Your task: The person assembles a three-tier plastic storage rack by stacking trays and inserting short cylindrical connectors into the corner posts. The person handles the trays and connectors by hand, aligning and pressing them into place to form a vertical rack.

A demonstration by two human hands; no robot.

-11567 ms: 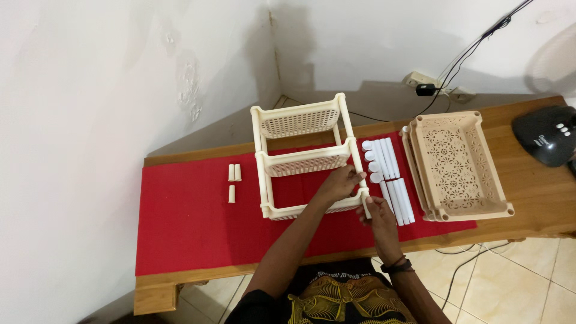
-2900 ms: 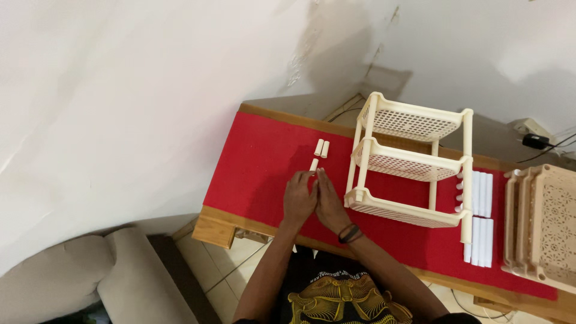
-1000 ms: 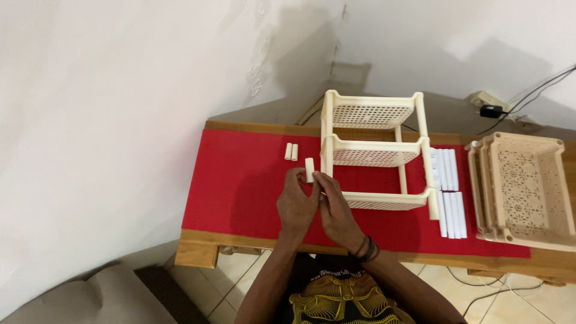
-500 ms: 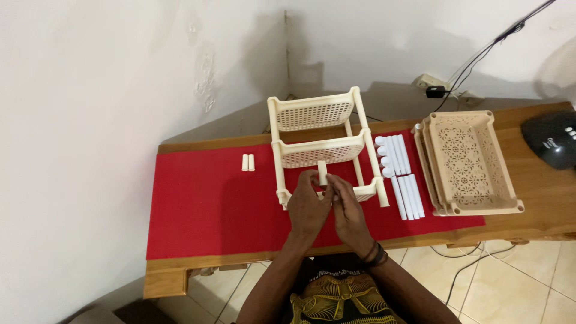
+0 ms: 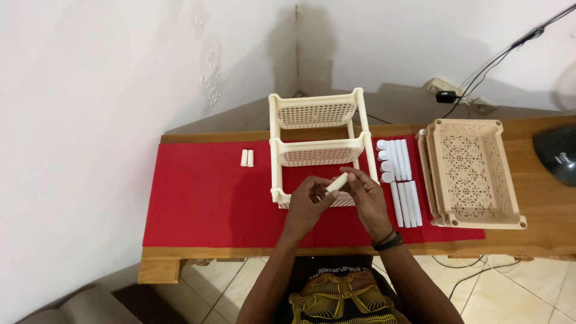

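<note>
Pinching one short cream tube [image 5: 337, 182], both hands [image 5: 336, 201] hover over the rack [image 5: 318, 150].

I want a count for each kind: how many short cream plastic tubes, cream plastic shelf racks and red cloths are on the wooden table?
Short cream plastic tubes: 3, one held between left hand and right hand
Cream plastic shelf rack: 1
Red cloth: 1
Total: 5

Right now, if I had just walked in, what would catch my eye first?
Probably the cream three-tier rack standing mid-table on the red runner. Just in front of it, the left hand and right hand hold a short cream tube between them. To the right lie white tubes and stacked beige baskets.
</note>
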